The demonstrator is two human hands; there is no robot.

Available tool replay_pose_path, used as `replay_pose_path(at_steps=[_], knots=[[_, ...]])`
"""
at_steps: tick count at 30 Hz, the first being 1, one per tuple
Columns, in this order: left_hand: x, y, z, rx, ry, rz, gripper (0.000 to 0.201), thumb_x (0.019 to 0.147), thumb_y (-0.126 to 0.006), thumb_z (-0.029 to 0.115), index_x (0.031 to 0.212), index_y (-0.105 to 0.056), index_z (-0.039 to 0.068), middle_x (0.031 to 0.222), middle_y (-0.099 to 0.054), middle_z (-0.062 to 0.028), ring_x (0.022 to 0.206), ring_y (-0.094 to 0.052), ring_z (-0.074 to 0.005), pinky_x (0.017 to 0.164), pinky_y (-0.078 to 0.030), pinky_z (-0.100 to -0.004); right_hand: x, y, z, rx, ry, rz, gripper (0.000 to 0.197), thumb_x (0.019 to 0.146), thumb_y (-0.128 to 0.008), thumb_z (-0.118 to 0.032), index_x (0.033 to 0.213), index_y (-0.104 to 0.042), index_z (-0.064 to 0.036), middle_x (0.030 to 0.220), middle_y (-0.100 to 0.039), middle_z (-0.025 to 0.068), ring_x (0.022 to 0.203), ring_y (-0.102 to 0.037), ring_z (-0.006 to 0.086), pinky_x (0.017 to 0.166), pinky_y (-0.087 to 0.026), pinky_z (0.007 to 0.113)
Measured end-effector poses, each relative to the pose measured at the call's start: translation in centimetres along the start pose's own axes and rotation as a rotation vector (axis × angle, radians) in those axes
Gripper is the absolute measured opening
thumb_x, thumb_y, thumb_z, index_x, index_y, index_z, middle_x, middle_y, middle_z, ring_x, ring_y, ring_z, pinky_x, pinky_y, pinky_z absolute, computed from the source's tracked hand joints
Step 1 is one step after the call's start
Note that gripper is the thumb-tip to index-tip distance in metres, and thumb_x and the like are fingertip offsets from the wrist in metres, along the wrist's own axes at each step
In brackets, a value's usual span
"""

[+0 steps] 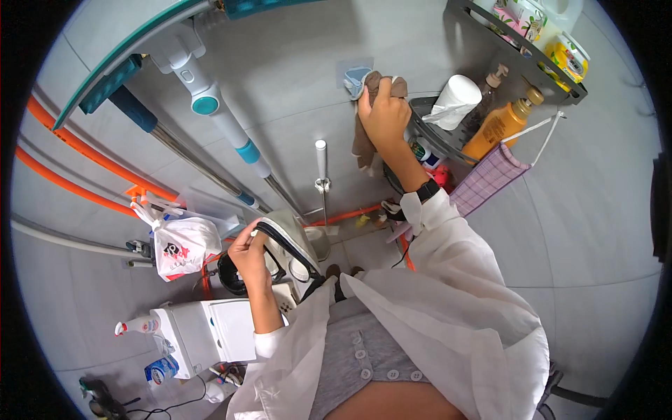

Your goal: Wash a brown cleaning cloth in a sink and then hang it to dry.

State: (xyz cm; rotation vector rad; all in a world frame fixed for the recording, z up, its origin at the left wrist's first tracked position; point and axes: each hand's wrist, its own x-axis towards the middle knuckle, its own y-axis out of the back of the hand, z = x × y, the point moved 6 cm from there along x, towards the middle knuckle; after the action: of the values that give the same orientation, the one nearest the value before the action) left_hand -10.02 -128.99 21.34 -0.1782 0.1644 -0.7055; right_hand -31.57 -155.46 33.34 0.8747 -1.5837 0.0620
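Up against the grey tiled wall, my right hand [386,115] is closed on a brown cloth [363,148] that hangs down below the fingers. A light-blue cloth [355,82] sits beside it at a clear wall patch; the hook, if there is one, is hidden. Lower and to the left, my left hand [250,257] has its fingers closed at the black edge of an off-white bag-like thing [297,234]. A dark strap-like piece runs from its lower end toward my clothing. Its inside is mostly out of sight.
Right of the cloths, a corner shelf [437,131] holds a white roll [456,100] and an orange pump bottle [500,129]. Long-handled tools [231,133] lean at the left. Below them hangs a white plastic bag [185,245] near a white box-shaped fixture [203,336].
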Motion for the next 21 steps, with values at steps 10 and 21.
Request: replay_pose_path(at_steps=[10, 21], knots=[[0.9, 0.3, -0.9, 0.08, 0.031, -0.016, 0.025, 0.074, -0.058, -0.007, 0.098, -0.066, -0.004, 0.065, -0.056, 0.0044, 0.052, -0.043, -0.0006, 0.049, -0.027, -0.0158, 0.7, 0.3, 0.5, 0.096, 0.11, -0.096, 0.022, 0.077, -0.062, -0.022, 0.077, -0.049, -0.004, 0.049, -0.052, 0.0141, 0.045, -0.055, 0.0341, 0.043, -0.044, 0.043], [1.0, -1.0, -1.0, 0.011, 0.074, -0.051, 0.024, 0.075, -0.059, -0.007, 0.098, -0.065, -0.006, 0.08, -0.065, -0.0044, 0.067, -0.056, -0.0064, 0.062, -0.041, -0.0176, -3.3, 1.1, 2.8, 0.361, -0.101, -0.263, 0.014, 0.085, -0.052, -0.017, 0.085, -0.056, -0.0037, 0.06, -0.058, 0.018, 0.057, -0.058, 0.0387, 0.052, -0.046, 0.044]])
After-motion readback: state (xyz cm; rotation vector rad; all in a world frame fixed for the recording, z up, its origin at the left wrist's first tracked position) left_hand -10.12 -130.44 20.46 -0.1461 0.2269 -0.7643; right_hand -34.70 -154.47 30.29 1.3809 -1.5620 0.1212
